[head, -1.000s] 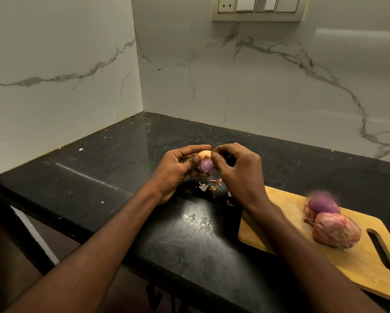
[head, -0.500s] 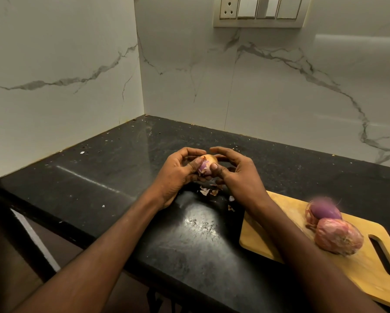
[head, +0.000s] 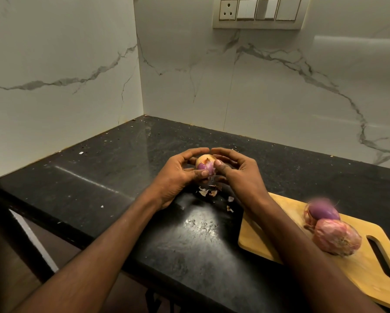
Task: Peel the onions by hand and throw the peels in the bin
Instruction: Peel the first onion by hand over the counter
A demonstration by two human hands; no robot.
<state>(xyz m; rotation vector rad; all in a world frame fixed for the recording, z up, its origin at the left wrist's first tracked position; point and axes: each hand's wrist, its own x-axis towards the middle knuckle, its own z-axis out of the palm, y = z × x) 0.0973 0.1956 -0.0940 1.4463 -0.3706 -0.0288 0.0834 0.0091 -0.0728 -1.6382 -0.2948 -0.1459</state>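
Note:
A small onion (head: 206,164), part purple flesh and part tan skin, is held a little above the black counter. My left hand (head: 178,177) grips it from the left, thumb on its lower side. From the right, my right hand (head: 239,175) curls round it, its thumb pressing the skin on the onion's right side. Several torn peel scraps (head: 208,192) lie on the counter right below. On the wooden cutting board (head: 277,224) at the right lie two more onions: a partly peeled purple one (head: 322,211) and an unpeeled pink one (head: 336,237). No bin is in view.
The black stone counter (head: 99,177) runs into a corner of white marble walls. A switch and socket panel (head: 257,12) is mounted high on the back wall. The counter's front edge runs diagonally at the lower left, with floor below it.
The onion has been turned between my hands, showing more purple flesh. My right thumb now presses on its right side. The view has tilted slightly upward.

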